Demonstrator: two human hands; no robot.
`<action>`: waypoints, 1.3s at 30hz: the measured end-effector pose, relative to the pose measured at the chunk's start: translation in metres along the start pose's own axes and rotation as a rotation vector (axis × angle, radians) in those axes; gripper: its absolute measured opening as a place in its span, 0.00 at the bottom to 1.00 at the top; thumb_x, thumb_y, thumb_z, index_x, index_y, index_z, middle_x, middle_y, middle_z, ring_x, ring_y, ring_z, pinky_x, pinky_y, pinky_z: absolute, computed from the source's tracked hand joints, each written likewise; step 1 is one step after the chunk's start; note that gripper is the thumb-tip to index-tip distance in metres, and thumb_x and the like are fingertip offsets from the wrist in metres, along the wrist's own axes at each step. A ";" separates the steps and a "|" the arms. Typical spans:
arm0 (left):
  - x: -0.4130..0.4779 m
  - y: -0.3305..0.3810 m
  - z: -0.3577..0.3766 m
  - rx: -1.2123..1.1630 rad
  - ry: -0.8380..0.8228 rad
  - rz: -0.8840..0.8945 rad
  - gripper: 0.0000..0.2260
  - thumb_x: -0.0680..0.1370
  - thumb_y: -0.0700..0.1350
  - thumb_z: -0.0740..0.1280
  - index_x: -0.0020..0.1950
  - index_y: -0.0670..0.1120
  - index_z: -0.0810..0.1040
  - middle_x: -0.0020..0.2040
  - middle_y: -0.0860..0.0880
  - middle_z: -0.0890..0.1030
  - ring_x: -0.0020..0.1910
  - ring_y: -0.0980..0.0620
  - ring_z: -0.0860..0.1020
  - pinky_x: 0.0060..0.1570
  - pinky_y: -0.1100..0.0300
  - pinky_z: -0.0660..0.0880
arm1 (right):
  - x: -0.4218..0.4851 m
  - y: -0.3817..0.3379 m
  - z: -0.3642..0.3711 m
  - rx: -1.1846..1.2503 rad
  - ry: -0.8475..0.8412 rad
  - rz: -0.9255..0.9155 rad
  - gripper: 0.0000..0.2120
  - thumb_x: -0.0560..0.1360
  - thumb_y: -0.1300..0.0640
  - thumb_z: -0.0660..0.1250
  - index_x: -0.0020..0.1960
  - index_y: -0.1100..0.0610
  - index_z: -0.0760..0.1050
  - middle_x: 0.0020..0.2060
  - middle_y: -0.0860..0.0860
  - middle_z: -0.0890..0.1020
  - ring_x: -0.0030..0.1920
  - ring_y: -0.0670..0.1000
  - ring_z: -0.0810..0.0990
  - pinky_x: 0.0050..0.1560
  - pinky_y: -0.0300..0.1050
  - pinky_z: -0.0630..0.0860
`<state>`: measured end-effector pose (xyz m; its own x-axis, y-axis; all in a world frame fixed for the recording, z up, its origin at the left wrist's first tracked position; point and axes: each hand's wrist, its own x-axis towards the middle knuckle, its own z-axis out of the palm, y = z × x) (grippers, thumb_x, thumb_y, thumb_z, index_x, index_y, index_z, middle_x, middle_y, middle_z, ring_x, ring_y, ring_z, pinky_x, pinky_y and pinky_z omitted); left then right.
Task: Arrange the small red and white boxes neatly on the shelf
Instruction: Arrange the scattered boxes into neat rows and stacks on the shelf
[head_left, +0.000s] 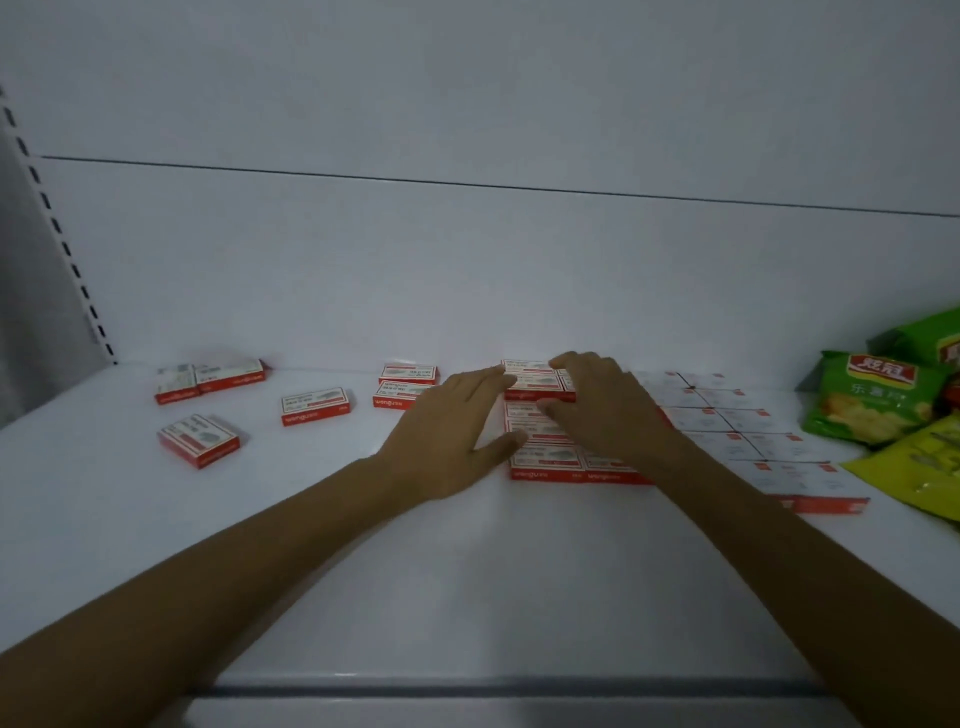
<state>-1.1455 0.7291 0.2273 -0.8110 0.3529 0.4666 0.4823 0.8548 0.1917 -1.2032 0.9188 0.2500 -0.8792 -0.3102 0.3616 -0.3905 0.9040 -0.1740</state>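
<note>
Straight-fingered left hand (457, 421) touches the left edge of the box grid (545, 462) at frame centre; right hand (605, 402) lies spread on top of it. Centre-left, loose boxes (318, 404) lie scattered on shelf (467, 571).

The green snack bag (878, 400) has a red label and a yellow crisp picture. Just in front of it lies a yellow bag (919, 467). Left of it, the small boxes (545, 457) have red sides and white tops with grey print, on a white shelf (467, 571). Far to its left, a grey upright (57, 234) shows a row of dark slots.
</note>
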 end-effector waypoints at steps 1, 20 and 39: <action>-0.009 -0.008 -0.008 0.031 0.001 0.002 0.29 0.76 0.63 0.56 0.74 0.49 0.60 0.74 0.49 0.63 0.72 0.50 0.62 0.69 0.53 0.59 | 0.000 -0.008 0.002 0.013 -0.024 -0.036 0.24 0.75 0.44 0.63 0.67 0.53 0.65 0.61 0.52 0.74 0.60 0.53 0.72 0.60 0.50 0.69; -0.086 -0.087 -0.043 -0.318 0.397 -0.589 0.30 0.76 0.51 0.67 0.74 0.49 0.58 0.70 0.48 0.68 0.69 0.49 0.65 0.66 0.54 0.64 | 0.060 -0.187 0.076 0.079 -0.321 -0.465 0.29 0.73 0.57 0.64 0.72 0.58 0.60 0.67 0.57 0.70 0.65 0.57 0.69 0.64 0.54 0.67; -0.063 -0.047 -0.053 0.075 0.221 -0.167 0.35 0.72 0.59 0.68 0.75 0.50 0.57 0.74 0.50 0.63 0.71 0.49 0.62 0.66 0.57 0.56 | -0.007 -0.075 -0.015 0.206 0.236 -0.482 0.23 0.69 0.48 0.67 0.62 0.53 0.73 0.52 0.51 0.78 0.45 0.50 0.78 0.41 0.40 0.74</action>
<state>-1.0994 0.6465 0.2346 -0.7814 0.1205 0.6122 0.3157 0.9227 0.2212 -1.1633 0.8574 0.2740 -0.5128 -0.5776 0.6351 -0.7981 0.5934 -0.1047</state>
